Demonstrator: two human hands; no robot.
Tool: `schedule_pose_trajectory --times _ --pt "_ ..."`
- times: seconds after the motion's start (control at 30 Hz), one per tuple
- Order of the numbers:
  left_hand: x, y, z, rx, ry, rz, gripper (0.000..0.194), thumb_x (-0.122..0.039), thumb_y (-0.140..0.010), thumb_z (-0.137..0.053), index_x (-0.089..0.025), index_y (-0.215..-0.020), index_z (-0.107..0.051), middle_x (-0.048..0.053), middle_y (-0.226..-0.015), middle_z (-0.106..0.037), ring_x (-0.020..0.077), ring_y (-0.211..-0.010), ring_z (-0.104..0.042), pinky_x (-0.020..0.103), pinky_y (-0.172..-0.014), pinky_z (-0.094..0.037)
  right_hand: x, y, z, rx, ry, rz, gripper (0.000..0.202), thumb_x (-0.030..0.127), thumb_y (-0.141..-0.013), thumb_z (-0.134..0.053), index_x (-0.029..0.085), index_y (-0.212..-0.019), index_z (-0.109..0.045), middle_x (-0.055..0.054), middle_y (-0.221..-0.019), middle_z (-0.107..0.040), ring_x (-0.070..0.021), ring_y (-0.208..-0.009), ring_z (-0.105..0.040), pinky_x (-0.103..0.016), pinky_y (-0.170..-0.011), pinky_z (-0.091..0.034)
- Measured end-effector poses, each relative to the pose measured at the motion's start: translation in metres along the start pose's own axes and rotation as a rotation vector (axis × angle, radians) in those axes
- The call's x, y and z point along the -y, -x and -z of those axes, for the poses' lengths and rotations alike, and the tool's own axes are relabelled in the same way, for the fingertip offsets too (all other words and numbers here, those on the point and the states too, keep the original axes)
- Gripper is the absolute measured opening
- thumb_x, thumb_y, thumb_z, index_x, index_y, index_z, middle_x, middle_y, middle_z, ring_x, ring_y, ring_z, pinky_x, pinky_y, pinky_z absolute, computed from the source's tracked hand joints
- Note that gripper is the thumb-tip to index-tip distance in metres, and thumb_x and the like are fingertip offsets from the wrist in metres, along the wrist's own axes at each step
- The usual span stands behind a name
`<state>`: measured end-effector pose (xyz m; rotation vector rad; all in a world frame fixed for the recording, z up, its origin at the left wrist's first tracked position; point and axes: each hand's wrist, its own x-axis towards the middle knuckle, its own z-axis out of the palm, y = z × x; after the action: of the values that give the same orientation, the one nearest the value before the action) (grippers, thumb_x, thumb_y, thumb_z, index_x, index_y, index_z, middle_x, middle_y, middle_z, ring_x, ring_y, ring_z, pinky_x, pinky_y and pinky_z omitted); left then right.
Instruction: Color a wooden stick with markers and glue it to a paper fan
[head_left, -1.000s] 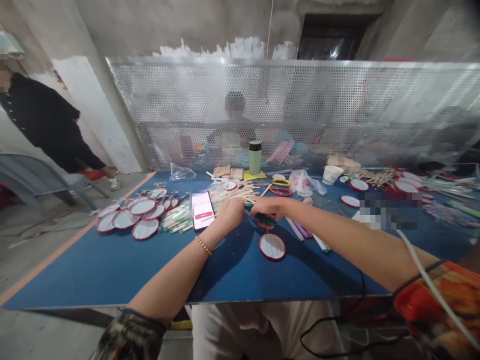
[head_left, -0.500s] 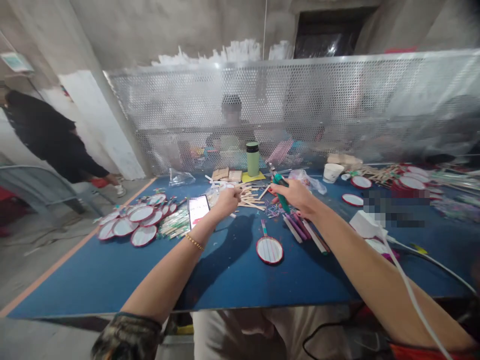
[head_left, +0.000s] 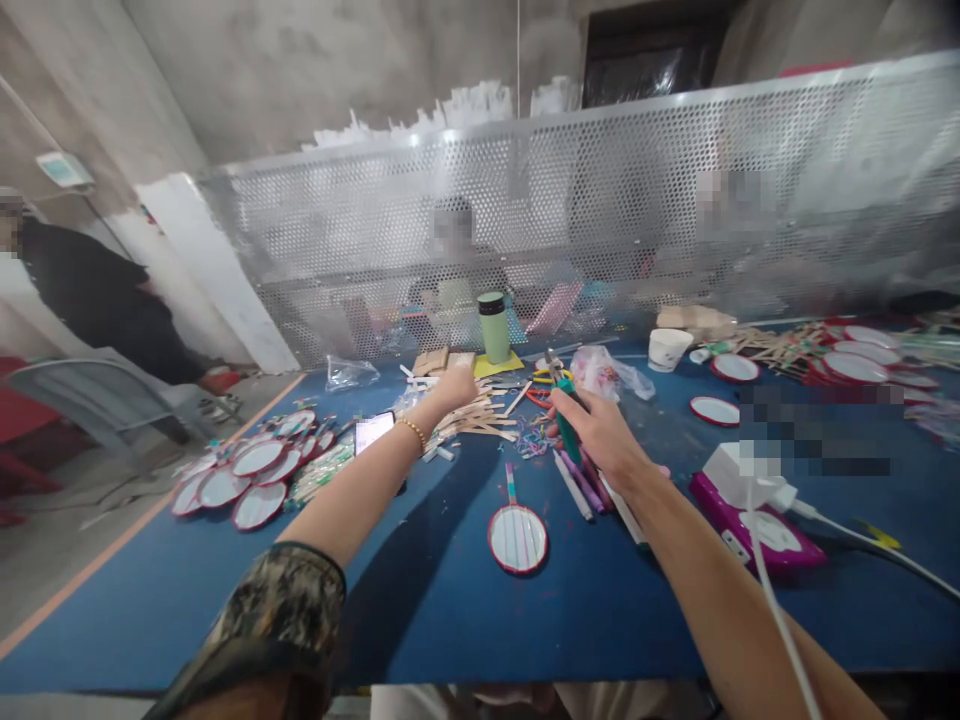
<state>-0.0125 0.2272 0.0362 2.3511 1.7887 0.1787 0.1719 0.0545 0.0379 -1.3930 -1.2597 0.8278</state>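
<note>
My right hand point(head_left: 600, 425) is wrapped round the green handles of a pair of pliers point(head_left: 568, 400), whose metal jaws point up and away from me. Beyond the phone, my left hand point(head_left: 455, 386) is closed above a pile of thin wooden sticks point(head_left: 480, 415); its fingertips are hidden, so I cannot make out what they hold. A small round racket-shaped piece point(head_left: 517, 540), with a red rim, pale striped face and short coloured handle, lies flat in front of me. Purple and white pens or tubes point(head_left: 581, 485) lie under my right hand.
Several red-rimmed round pieces point(head_left: 257, 457) are heaped at left beside a phone point(head_left: 373, 430). A green bottle point(head_left: 493, 330) and paper cup point(head_left: 667, 350) stand at the back. A white cable point(head_left: 765, 570) crosses at right near a purple device point(head_left: 795, 548). A perforated metal screen point(head_left: 337, 230) borders the table.
My left hand has reached farther over the sticks, toward the back of the table. My right hand still grips the pliers. The camera view has tilted and shifted, so the racket-shaped piece appears lower.
</note>
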Motion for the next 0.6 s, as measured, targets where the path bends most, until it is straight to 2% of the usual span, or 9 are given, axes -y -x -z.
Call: schedule_pose_trajectory --times 0.17,0.37,0.5,0.6 --pt "-0.006 0.002 -0.011 0.084 -0.205 -0.030 0.038 -0.036 -0.095 -0.063 -0.016 -0.128 -0.059 0.012 -0.128 -0.061 0.0240 -0.109 -0.064 0.044 -0.091 -0.056 0.004 0.003 0.010 0.007 0.085 -0.005 0.048 0.067 -0.085 -0.049 0.021 -0.080 -0.058 -0.005 -0.069 -0.070 -0.0199 -0.067 -0.068 -0.027 -0.058 -0.047" --pt "-0.033 -0.013 -0.008 0.009 -0.307 -0.128 0.039 -0.036 -0.095 -0.062 -0.016 -0.128 -0.059 0.012 -0.128 -0.061 0.0242 -0.109 -0.064 0.045 -0.091 -0.056 0.005 0.004 0.009 -0.010 0.188 0.119 0.044 0.060 -0.090 -0.046 0.021 -0.079 -0.060 -0.006 -0.071 -0.070 -0.0211 -0.072 -0.065 -0.029 -0.065 -0.047" --pt "-0.052 -0.019 -0.020 0.007 -0.339 -0.198 0.039 -0.036 -0.095 -0.062 -0.015 -0.128 -0.059 0.012 -0.128 -0.061 0.0242 -0.109 -0.064 0.045 -0.091 -0.056 0.002 -0.001 0.014 -0.103 0.266 0.107 0.036 0.051 -0.090 -0.049 0.020 -0.083 -0.063 -0.007 -0.076 -0.072 -0.0247 -0.081 -0.067 -0.032 -0.075 -0.048" --pt "-0.055 -0.018 -0.030 0.001 -0.344 -0.233 0.039 -0.036 -0.095 -0.063 -0.015 -0.128 -0.059 0.012 -0.128 -0.061 0.0242 -0.109 -0.064 0.045 -0.091 -0.056 0.001 -0.004 0.018 -0.145 0.282 0.085 0.033 0.049 -0.090 -0.049 0.019 -0.086 -0.063 -0.008 -0.079 -0.073 -0.0261 -0.084 -0.068 -0.032 -0.074 -0.050"
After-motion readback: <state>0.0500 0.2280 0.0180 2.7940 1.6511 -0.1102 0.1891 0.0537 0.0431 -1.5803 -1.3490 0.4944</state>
